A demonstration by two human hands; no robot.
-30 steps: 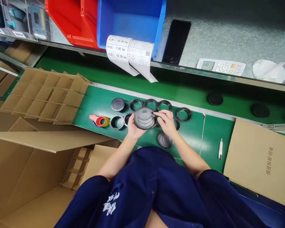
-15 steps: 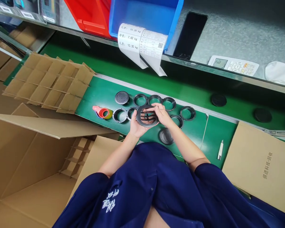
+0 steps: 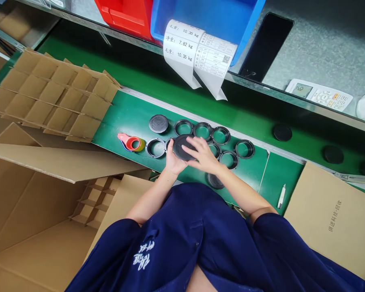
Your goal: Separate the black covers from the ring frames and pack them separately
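Observation:
My left hand [image 3: 174,161] grips the side of a black round air vent [image 3: 179,148], held above the green bench. Over its face lie the bent fingers of my right hand [image 3: 206,157], with the thumb at the near edge. The vent's louvers look closed, its face a solid dark disc. Several black rings [image 3: 221,129] stand on the bench just beyond and beside my hands. Another black round vent [image 3: 158,123] lies to their left. A further one [image 3: 215,181] is partly hidden under my right forearm.
Left on the bench are coloured tape-like rings [image 3: 130,142] and a cardboard divider [image 3: 61,93]. An open carton [image 3: 33,215] stands at lower left. A white cutter [image 3: 281,196] and a cardboard box [image 3: 331,219] lie right. Overhead, a shelf holds bins [image 3: 207,20] and a hanging label strip [image 3: 182,48].
The vent's slats stood open with gaps between them; now its face is closed. My right fingers have moved from its far rim onto its face. The camera view has shifted slightly.

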